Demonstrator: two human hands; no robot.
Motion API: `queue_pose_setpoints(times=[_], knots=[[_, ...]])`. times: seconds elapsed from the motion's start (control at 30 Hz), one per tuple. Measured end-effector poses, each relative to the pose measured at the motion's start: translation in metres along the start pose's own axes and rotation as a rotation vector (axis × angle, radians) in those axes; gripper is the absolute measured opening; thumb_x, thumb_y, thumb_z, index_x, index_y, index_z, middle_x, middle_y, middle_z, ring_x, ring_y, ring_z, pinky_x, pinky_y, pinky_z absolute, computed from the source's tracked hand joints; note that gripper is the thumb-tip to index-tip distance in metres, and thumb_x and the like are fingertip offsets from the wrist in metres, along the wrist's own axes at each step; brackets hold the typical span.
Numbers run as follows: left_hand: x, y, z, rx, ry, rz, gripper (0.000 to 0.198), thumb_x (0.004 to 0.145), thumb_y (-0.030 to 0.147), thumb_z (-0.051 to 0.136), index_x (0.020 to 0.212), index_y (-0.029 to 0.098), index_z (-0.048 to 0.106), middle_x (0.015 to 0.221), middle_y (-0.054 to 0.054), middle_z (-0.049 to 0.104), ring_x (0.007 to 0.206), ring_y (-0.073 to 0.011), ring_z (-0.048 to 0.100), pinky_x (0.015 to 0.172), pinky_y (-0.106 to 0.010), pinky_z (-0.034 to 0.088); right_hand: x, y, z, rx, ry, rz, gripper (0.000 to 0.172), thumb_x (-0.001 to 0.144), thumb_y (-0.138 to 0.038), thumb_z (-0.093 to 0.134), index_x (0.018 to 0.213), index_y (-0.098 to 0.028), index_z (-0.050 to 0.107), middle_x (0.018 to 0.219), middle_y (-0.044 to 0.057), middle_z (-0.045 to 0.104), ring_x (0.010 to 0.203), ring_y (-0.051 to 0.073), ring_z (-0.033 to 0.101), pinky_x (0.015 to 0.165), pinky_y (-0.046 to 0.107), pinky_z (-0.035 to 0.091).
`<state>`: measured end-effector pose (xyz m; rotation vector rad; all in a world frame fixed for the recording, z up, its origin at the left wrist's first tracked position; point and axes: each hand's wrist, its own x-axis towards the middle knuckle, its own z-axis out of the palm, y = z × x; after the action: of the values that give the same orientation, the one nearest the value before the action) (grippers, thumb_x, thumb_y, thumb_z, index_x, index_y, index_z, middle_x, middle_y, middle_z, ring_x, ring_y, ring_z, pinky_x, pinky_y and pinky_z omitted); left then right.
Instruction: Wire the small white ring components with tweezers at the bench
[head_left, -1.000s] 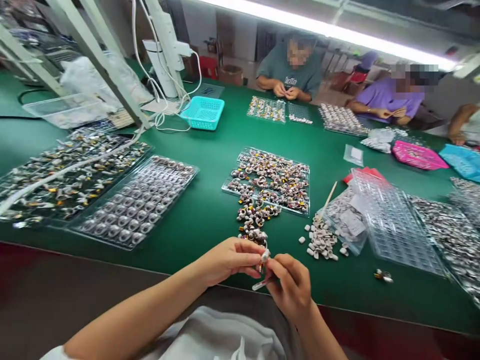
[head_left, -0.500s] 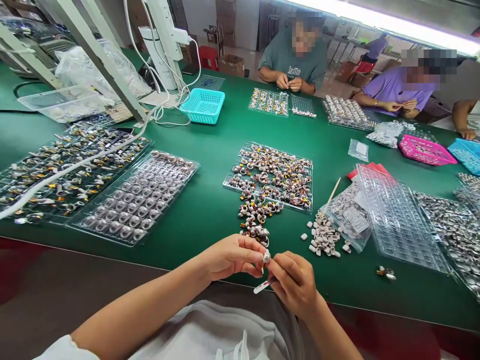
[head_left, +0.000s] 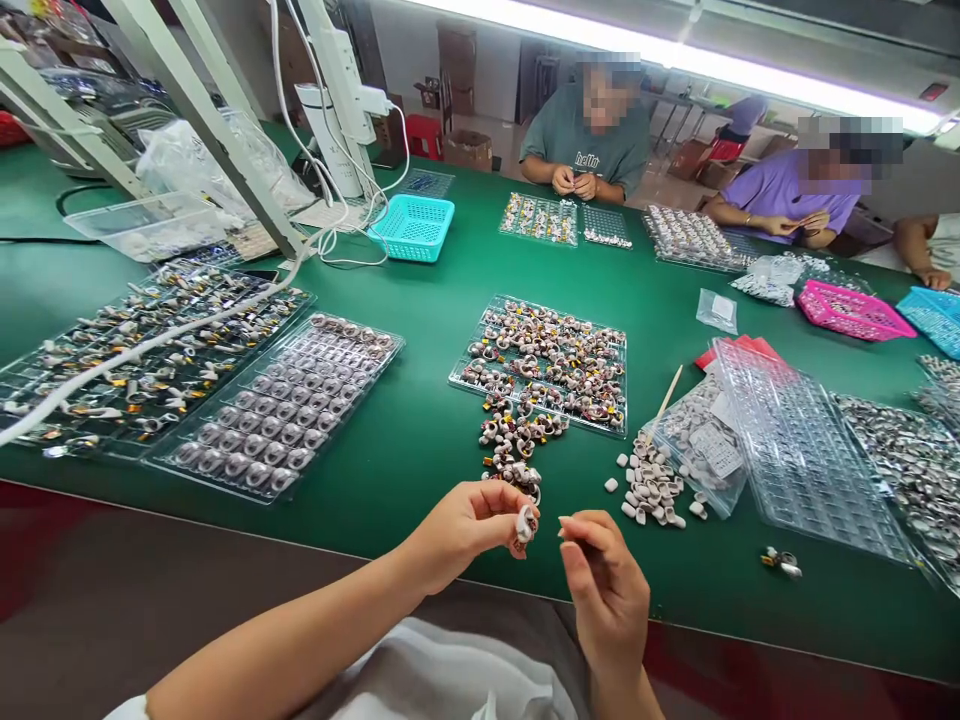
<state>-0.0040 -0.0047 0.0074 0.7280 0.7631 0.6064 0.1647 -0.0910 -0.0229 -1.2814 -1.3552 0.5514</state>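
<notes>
Left grip (head_left: 466,525): thumb and fingers pinched on one small curved off-white part (head_left: 525,525), raised above the bench (head_left: 420,420) near its front edge. Right grip (head_left: 611,585): just beside, released, thumb and forefinger parted. Directly beyond left grip: loose pile of similar parts (head_left: 517,435) with orange-yellow bits, running back to a clear compartment tray (head_left: 460,380) laden with more. Beyond right grip: heap of small off-white caps (head_left: 655,485), slender wooden stick (head_left: 667,395) at its back, clear plastic bag (head_left: 722,495) alongside.

The right grip (head_left: 613,592) has drawn away from the small white piece (head_left: 524,523) and loosened its pinch.
</notes>
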Motion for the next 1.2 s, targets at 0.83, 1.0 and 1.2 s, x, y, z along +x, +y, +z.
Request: queue_pose_setpoints(times=[0.83, 1.0, 1.2], knots=[[-0.002, 0.001, 0.0, 0.129, 0.124, 0.206, 0.019, 0.074, 0.026, 0.078, 0.086, 0.013, 0.074, 0.074, -0.003, 0.071, 0.067, -0.0106, 0.062, 0.068, -0.021, 0.052, -0.004, 0.016, -0.041, -0.237, -0.142, 0.091, 0.018, 0.093, -0.018, 0.06, 0.107, -0.024, 0.069, 0.105, 0.007, 0.064, 0.097, 0.02, 0.067, 0.082, 0.033, 0.057], [-0.003, -0.005, 0.002, 0.256, 0.135, 0.292, 0.013, 0.079, 0.021, 0.07, 0.089, 0.012, 0.073, 0.078, -0.005, 0.073, 0.071, -0.013, 0.065, 0.072, -0.023, 0.052, -0.017, -0.003, -0.022, 0.196, 0.112, 0.139, 0.027, 0.091, -0.01, 0.06, 0.111, -0.026, 0.067, 0.112, 0.006, 0.065, 0.092, 0.02, 0.072, 0.079, 0.038, 0.064], [-0.006, -0.006, 0.007, 0.327, 0.151, 0.31, 0.016, 0.08, 0.023, 0.068, 0.09, 0.012, 0.074, 0.081, -0.007, 0.075, 0.073, -0.0158, 0.067, 0.074, -0.025, 0.053, -0.011, -0.012, 0.003, 0.339, 0.141, 0.064, 0.027, 0.09, -0.009, 0.061, 0.11, -0.025, 0.068, 0.107, 0.007, 0.068, 0.095, 0.021, 0.069, 0.075, 0.038, 0.066]])
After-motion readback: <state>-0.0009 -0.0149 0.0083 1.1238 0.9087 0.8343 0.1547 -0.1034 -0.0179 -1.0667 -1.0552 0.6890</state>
